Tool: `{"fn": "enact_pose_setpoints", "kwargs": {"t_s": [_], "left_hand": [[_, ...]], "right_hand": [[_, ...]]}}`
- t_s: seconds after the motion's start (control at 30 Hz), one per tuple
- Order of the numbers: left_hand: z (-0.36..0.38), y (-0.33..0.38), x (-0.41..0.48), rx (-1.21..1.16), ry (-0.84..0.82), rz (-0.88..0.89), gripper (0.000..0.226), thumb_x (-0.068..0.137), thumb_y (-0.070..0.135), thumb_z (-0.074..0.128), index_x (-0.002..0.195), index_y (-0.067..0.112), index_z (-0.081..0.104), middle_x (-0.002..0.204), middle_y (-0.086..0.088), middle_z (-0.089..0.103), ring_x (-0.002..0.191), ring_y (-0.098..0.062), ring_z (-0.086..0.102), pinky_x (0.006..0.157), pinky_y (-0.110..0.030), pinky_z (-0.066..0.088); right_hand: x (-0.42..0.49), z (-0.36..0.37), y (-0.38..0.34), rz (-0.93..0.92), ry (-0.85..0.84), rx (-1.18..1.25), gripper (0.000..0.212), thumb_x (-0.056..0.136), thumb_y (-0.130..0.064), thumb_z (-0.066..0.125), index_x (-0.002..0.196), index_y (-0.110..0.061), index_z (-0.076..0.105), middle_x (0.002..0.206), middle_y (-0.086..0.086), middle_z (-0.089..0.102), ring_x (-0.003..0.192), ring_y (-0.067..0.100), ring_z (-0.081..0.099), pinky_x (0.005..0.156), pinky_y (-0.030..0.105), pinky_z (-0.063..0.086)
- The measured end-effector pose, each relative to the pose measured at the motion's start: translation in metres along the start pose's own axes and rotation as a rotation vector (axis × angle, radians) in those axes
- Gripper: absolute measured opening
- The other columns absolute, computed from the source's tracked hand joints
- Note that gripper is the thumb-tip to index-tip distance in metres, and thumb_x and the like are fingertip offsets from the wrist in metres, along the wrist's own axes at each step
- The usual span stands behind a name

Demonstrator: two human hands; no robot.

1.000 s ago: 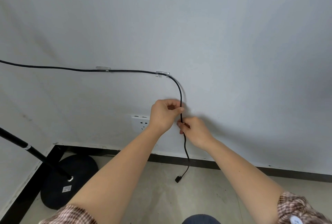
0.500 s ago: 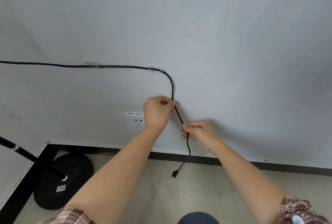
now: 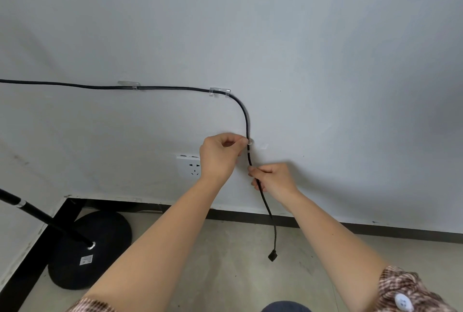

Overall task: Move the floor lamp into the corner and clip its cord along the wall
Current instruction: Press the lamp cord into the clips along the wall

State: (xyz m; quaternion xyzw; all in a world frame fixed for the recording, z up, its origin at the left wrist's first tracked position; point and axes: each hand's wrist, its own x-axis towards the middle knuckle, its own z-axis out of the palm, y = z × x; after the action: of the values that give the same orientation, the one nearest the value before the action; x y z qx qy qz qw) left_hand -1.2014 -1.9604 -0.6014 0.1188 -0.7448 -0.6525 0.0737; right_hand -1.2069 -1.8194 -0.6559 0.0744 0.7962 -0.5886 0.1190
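My left hand [image 3: 220, 156] pinches the black cord [image 3: 246, 121] at a clear wall clip [image 3: 249, 145]; my right hand [image 3: 274, 179], fingers closed, grips the cord just below. Two clips [image 3: 219, 91] hold its upper run. The lamp base [image 3: 90, 249] sits in the left corner.

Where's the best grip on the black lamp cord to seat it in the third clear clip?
Pinch the black lamp cord just below the third clear clip, coming from the right, as the right hand does. That stretch hangs free below the bend, so pulling down should tension it while the left hand presses at the clip.
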Motion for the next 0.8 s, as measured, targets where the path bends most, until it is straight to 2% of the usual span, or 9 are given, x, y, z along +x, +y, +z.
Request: {"fn": "enact_pose_setpoints", "kwargs": {"t_s": [0.1, 0.17, 0.23, 0.33, 0.5, 0.6, 0.7, 0.77, 0.8], "left_hand": [[-0.011, -0.017, -0.002, -0.02, 0.015, -0.032, 0.007, 0.081, 0.023, 0.069, 0.076, 0.02, 0.073, 0.073, -0.003, 0.071, 0.073, -0.021, 0.068, 0.065, -0.033, 0.059], [-0.018, -0.032, -0.003, -0.034, 0.037, -0.095, 0.008, 0.083, 0.022, 0.067, 0.078, 0.019, 0.072, 0.076, -0.003, 0.071, 0.071, -0.017, 0.068, 0.063, -0.03, 0.058], [-0.022, -0.051, -0.006, -0.035, 0.042, -0.201, 0.009, 0.086, 0.021, 0.063, 0.084, 0.015, 0.07, 0.082, -0.004, 0.071, 0.073, -0.016, 0.068, 0.062, -0.027, 0.057], [-0.025, -0.083, -0.014, 0.048, -0.035, -0.43, 0.015, 0.09, 0.021, 0.057, 0.09, 0.01, 0.067, 0.088, -0.006, 0.069, 0.079, -0.019, 0.066, 0.067, -0.028, 0.055], [-0.022, -0.126, -0.039, 0.066, -0.135, -0.812, 0.037, 0.095, 0.03, 0.048, 0.079, 0.001, 0.064, 0.067, -0.011, 0.067, 0.053, -0.02, 0.063, 0.046, -0.024, 0.052], [-0.014, -0.143, -0.049, -0.038, -0.18, -0.958, 0.046, 0.096, 0.036, 0.044, 0.082, -0.004, 0.062, 0.055, -0.015, 0.069, 0.041, -0.019, 0.064, 0.037, -0.022, 0.051], [-0.004, -0.153, -0.051, -0.259, -0.204, -1.08, 0.042, 0.092, 0.035, 0.054, 0.105, -0.005, 0.057, 0.09, -0.024, 0.069, 0.054, -0.025, 0.069, 0.037, -0.024, 0.053], [0.002, -0.158, -0.05, -0.426, -0.188, -1.141, 0.031, 0.087, 0.023, 0.064, 0.106, 0.0, 0.054, 0.112, -0.029, 0.058, 0.068, -0.032, 0.069, 0.037, -0.026, 0.054], [0.005, -0.161, -0.051, -0.494, -0.173, -1.155, 0.025, 0.085, 0.014, 0.066, 0.103, 0.0, 0.054, 0.111, -0.03, 0.056, 0.072, -0.033, 0.068, 0.037, -0.027, 0.054]], "right_hand": [[0.001, 0.004, -0.001, 0.021, -0.002, 0.045, 0.028, 0.086, -0.024, 0.068, 0.079, 0.004, 0.072, 0.056, 0.006, 0.062, 0.042, 0.008, 0.053, 0.046, 0.014, 0.045], [-0.001, 0.006, -0.003, 0.047, -0.017, 0.058, 0.024, 0.086, -0.027, 0.068, 0.081, -0.004, 0.073, 0.059, 0.004, 0.064, 0.047, 0.011, 0.055, 0.051, 0.018, 0.047], [-0.002, 0.01, -0.003, 0.073, -0.03, 0.088, 0.019, 0.086, -0.031, 0.068, 0.08, -0.013, 0.073, 0.061, 0.002, 0.067, 0.047, 0.009, 0.058, 0.052, 0.02, 0.048], [-0.004, 0.015, -0.003, 0.098, -0.031, 0.127, 0.021, 0.086, -0.033, 0.067, 0.082, -0.013, 0.073, 0.063, 0.001, 0.069, 0.045, 0.005, 0.06, 0.051, 0.018, 0.051], [-0.005, 0.023, -0.002, 0.128, -0.049, 0.209, 0.024, 0.086, -0.036, 0.067, 0.083, -0.012, 0.072, 0.065, 0.0, 0.07, 0.057, 0.014, 0.064, 0.059, 0.022, 0.054], [-0.007, 0.027, -0.001, 0.135, -0.062, 0.257, 0.024, 0.087, -0.037, 0.066, 0.082, -0.013, 0.072, 0.062, -0.003, 0.07, 0.057, 0.012, 0.065, 0.059, 0.022, 0.054], [-0.008, 0.03, 0.0, 0.144, -0.058, 0.289, 0.024, 0.086, -0.038, 0.066, 0.079, -0.016, 0.072, 0.06, -0.006, 0.071, 0.056, 0.01, 0.066, 0.056, 0.02, 0.055], [-0.008, 0.032, 0.001, 0.144, -0.061, 0.312, 0.023, 0.086, -0.038, 0.066, 0.078, -0.016, 0.071, 0.059, -0.006, 0.071, 0.056, 0.01, 0.068, 0.053, 0.019, 0.055], [-0.008, 0.033, 0.002, 0.145, -0.065, 0.322, 0.023, 0.086, -0.038, 0.066, 0.078, -0.016, 0.071, 0.06, -0.006, 0.072, 0.056, 0.01, 0.068, 0.052, 0.018, 0.054]]}}
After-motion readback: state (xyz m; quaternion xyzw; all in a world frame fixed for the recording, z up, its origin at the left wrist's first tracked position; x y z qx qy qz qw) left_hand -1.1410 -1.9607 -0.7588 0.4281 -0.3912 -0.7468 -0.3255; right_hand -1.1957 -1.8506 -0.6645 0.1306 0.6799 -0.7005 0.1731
